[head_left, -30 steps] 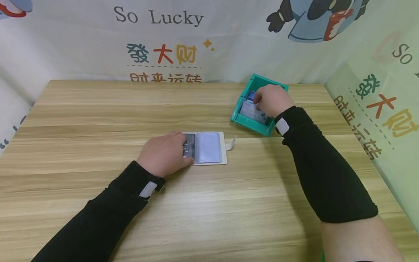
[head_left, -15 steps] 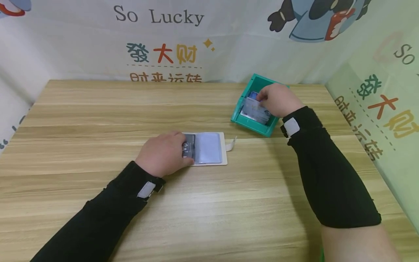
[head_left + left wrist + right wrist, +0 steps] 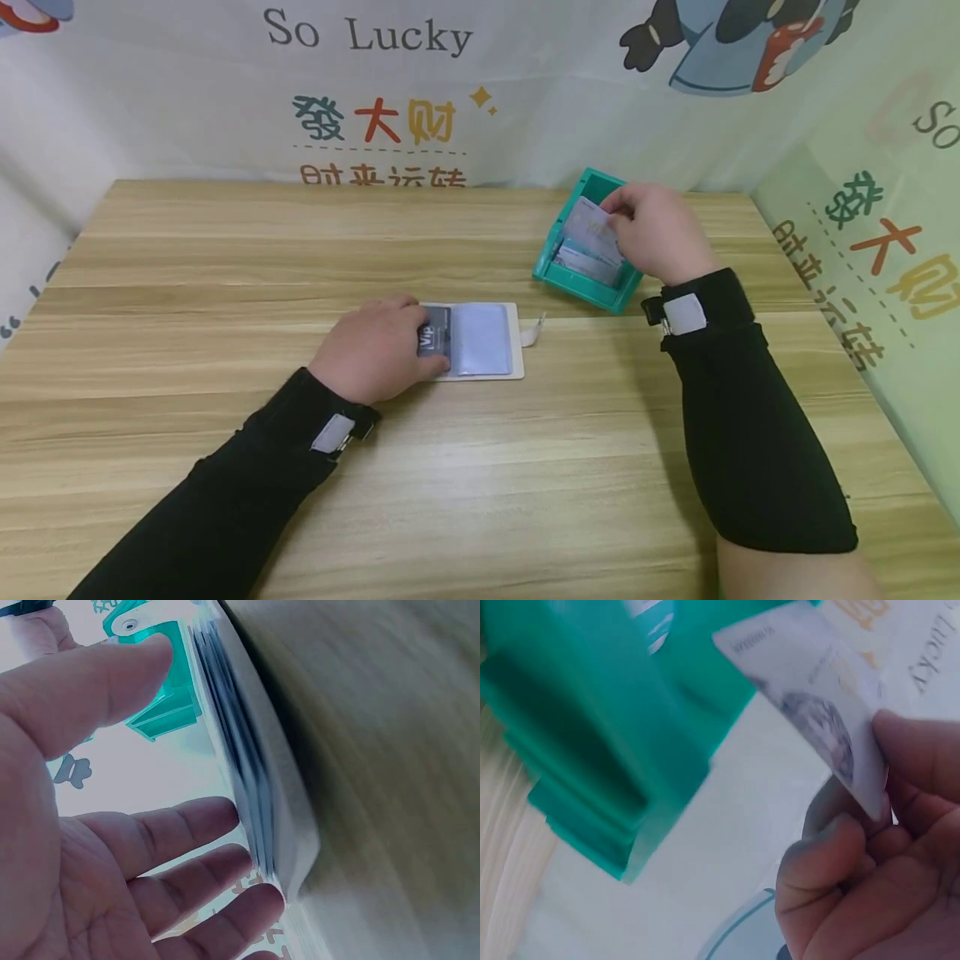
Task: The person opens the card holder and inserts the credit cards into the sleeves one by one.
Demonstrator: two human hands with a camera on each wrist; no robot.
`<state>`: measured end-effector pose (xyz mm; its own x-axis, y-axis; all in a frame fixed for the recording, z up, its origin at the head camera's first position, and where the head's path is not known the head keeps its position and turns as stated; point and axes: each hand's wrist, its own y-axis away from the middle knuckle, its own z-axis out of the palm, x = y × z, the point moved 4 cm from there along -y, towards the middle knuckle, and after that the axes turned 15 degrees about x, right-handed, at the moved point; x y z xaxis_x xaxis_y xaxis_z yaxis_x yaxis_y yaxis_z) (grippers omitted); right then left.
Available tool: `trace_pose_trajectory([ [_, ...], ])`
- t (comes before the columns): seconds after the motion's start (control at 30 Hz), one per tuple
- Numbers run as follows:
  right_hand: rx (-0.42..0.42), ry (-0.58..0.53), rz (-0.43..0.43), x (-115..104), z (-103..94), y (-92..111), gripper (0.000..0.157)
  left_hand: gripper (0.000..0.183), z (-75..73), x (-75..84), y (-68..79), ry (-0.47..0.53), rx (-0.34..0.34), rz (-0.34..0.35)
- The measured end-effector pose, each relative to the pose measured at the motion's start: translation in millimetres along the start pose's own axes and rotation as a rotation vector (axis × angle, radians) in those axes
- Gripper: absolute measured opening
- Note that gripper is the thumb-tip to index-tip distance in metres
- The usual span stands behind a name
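Lying open on the table is a card holder booklet [image 3: 483, 337] with clear sleeves. A dark card marked "Vip" [image 3: 435, 333] shows in its left side. My left hand [image 3: 375, 348] rests on that side; in the left wrist view its fingers [image 3: 176, 821] are fairly straight, their tips against the page edges, and the thumb is held apart. My right hand [image 3: 660, 233] pinches a pale card [image 3: 592, 227] between thumb and fingers, above the green bin [image 3: 577, 292]. The right wrist view shows this card tilted, with a grey picture on it. Other cards [image 3: 588, 262] lie in the bin.
A strap [image 3: 533, 332] sticks out from the booklet's right edge. The wooden table [image 3: 225, 258] meets a printed cloth backdrop [image 3: 525, 133] behind the bin and another on the right side.
My right hand has lifted the pale card up from the other cards in the bin, moving slightly right. The left hand stays on the booklet.
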<state>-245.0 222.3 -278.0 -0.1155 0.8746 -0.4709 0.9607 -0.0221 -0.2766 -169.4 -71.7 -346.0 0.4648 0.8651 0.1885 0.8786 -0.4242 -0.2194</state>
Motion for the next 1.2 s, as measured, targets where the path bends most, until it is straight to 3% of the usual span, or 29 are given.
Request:
trace_pose_trajectory([
  [0.23, 0.119, -0.184, 0.016, -12, 2.9, 16, 0.020, 0.062, -0.5, 0.5, -1.9, 0.058, 0.021, -0.050],
  [0.37, 0.108, -0.392, 0.021, -22, 19.4, 24, 0.018, 0.063, -3.9, 2.7, -4.9, 0.146, 0.039, -0.093],
  [0.57, 0.071, -0.659, 0.102, -37, 47.7, 37, 0.027, 0.066, -7.6, 5.7, -8.1, 0.297, 0.052, -0.160],
  [0.77, -0.004, -0.744, 0.077, -56, 66.0, 50, 0.027, 0.066, -7.1, 10.1, -12.2, 0.502, 0.110, -0.182],
  [0.97, -0.060, -0.730, 0.055, -70, 77.2, 61, 0.029, 0.068, -6.0, 14.1, -14.2, 0.669, 0.149, -0.206],
  [1.2, -0.114, -0.666, 0.000, -78, 83.7, 67, 0.032, 0.066, -5.4, 7.4, -13.3, 0.755, 0.163, -0.307],
])
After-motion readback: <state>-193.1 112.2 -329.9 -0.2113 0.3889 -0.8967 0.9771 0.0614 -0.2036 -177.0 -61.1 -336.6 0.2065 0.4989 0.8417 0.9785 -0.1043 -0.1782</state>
